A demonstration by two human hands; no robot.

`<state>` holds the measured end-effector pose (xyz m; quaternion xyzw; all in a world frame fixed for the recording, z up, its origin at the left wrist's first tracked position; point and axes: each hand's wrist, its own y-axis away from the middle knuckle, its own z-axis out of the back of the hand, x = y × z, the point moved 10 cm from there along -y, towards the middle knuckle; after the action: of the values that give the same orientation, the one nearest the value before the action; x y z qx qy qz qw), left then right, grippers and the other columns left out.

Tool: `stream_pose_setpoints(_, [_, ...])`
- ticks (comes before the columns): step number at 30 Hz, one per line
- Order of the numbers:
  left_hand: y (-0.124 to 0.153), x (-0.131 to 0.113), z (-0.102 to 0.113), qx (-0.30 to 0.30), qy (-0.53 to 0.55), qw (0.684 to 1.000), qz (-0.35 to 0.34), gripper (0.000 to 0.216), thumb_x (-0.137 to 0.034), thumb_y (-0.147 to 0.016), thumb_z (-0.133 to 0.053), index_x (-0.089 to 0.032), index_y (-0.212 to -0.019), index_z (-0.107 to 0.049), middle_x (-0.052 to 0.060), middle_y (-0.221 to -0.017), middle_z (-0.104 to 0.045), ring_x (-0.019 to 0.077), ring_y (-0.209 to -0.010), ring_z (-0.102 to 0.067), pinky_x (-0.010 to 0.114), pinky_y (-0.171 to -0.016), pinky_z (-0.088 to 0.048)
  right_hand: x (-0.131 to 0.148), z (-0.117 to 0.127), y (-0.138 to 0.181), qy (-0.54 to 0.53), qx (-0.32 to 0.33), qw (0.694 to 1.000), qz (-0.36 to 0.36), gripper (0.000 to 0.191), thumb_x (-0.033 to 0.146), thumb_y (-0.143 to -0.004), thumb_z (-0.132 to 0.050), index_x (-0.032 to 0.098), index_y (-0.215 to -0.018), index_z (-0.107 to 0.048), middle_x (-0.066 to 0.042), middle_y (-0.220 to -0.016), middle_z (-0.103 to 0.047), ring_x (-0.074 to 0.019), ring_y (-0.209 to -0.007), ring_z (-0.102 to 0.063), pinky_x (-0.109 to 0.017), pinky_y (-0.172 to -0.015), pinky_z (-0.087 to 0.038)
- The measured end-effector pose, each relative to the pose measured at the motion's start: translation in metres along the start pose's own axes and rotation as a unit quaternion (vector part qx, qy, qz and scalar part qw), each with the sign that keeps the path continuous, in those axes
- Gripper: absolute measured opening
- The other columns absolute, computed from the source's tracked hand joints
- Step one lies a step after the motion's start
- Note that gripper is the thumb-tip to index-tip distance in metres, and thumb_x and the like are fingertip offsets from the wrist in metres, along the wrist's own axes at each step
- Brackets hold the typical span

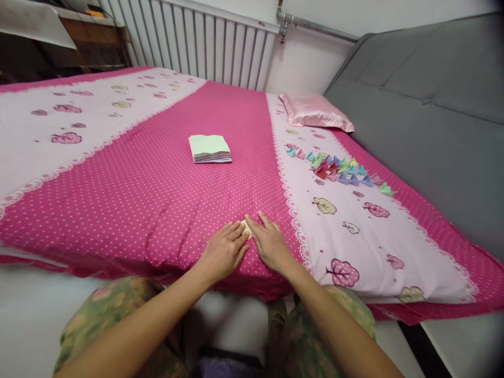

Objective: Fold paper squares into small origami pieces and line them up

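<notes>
A small piece of pale yellow paper [247, 229] lies on the pink bedspread near the bed's front edge, mostly covered by my fingers. My left hand [225, 249] rests over its left side, fingers stretched out and thumb apart. From the right, my right hand [270, 242] lies with its fingers extended, the index fingertip touching the paper's upper edge. Both hands press downward on the sheet; its folds are too small to make out. Farther back sits a thick stack of square coloured paper [210, 146], with a light green sheet on top.
Several small folded paper boats [342, 170] in many colours stand grouped at the right on the white patterned strip. Behind them is a pink satin pillow [315, 111] beside the grey headboard [425, 105]. A white radiator [197, 42] runs along the far wall.
</notes>
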<state>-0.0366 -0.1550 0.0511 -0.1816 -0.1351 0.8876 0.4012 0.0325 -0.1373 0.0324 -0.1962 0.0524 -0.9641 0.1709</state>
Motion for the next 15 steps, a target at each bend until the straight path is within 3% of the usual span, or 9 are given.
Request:
stream_pose_setpoints(7, [0.0,0.005,0.009,-0.004,0.057,0.998,0.027,0.026,-0.027,-0.085,-0.045,-0.017,-0.095,-0.067,0.01,-0.102,-0.066,0.0254,-0.107,-0.055,0.043,-0.097,-0.04,0.0,-0.001,0.0,-0.014,0.02,1.0,0.0,0.047,0.021,-0.091,-0.027,0.018,-0.138,-0.027,-0.006,-0.134,-0.045,-0.0259,-0.133,-0.02,-0.047,-0.101,-0.027])
stream_pose_setpoints(15, [-0.001,0.02,0.016,-0.017,0.11,0.991,0.069,0.024,-0.024,-0.084,-0.045,-0.018,-0.094,-0.066,0.009,-0.093,-0.068,0.0212,-0.091,-0.061,0.036,-0.085,-0.046,-0.002,0.001,0.0,-0.049,0.035,0.998,0.002,0.047,0.025,-0.09,-0.029,0.021,-0.137,-0.028,-0.004,-0.137,-0.04,-0.0251,-0.133,-0.018,-0.048,-0.102,-0.026])
